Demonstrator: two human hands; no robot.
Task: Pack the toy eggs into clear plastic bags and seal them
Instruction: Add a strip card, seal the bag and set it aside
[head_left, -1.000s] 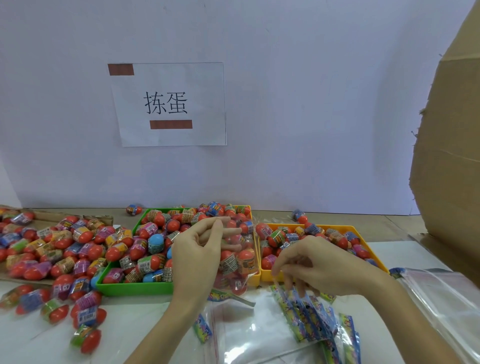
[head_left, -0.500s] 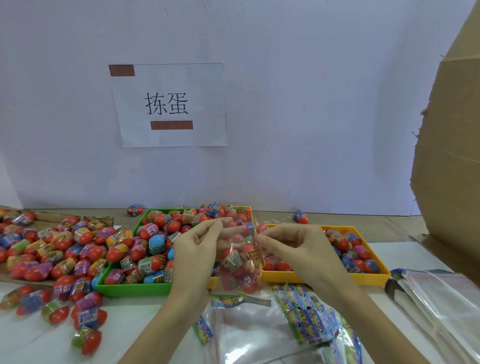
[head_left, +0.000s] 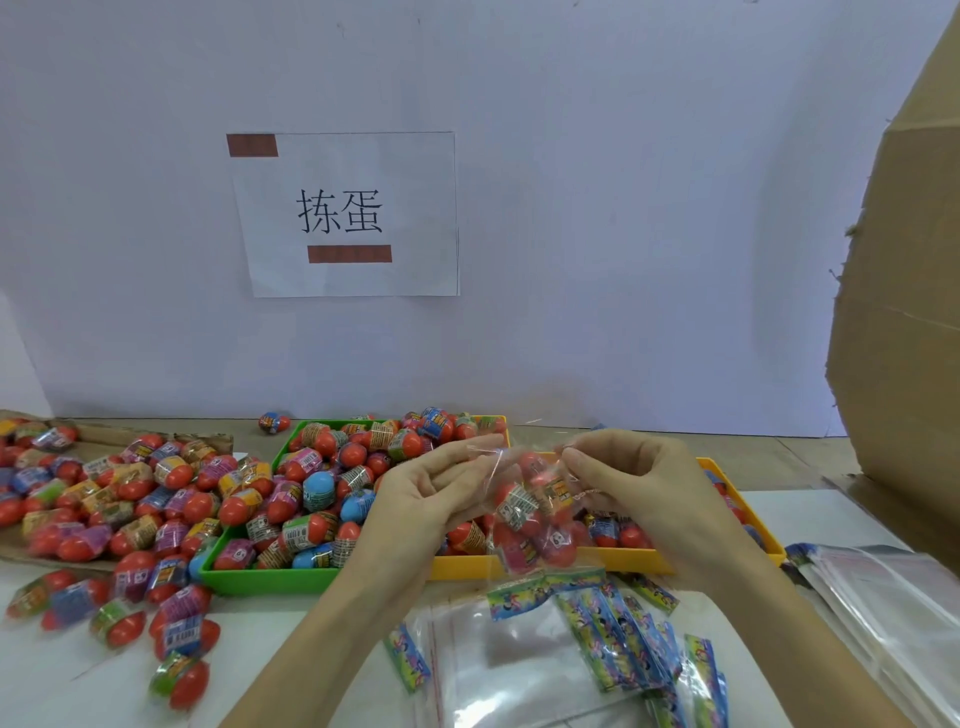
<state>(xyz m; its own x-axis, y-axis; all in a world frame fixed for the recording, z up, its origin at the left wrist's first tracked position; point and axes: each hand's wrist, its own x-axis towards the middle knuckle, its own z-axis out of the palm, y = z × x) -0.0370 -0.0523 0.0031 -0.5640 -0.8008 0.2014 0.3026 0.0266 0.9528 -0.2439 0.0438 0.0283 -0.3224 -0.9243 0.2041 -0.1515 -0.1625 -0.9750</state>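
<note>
i see both hands raised at the middle of the frame over the trays. my left hand (head_left: 431, 493) has its fingers curled in, thumb and fingertips pinching the left top edge of the clear bag (head_left: 530, 514); my right hand (head_left: 634, 483) pinches the right top edge, fingers narrow on the film. the bag hangs between them with several toy eggs (head_left: 524, 519) inside, its bottom just above the near rim of the yellow tray (head_left: 727, 483).

room to move: the green tray (head_left: 270, 579) sits left of centre, heaped with eggs, its right wall touching the yellow tray. loose eggs (head_left: 130, 499) crowd the left of the frame, right up to the green tray's left wall and spilling toward the lower left. below the hands lie flat empty bags (head_left: 498, 670) with coloured header strips (head_left: 613, 623) fanned over them. at the lower right another stack of clear bags (head_left: 883, 597) lies near the yellow tray's corner. the open stretch is the white surface (head_left: 311, 623) at lower left-centre, under my left forearm.

a tall cardboard box (head_left: 904, 312) fills the right edge. the back wall is plain pale, with a paper sign (head_left: 348, 213) taped at upper left of centre, and one stray egg (head_left: 274, 422) lies against the wall behind the green tray.
</note>
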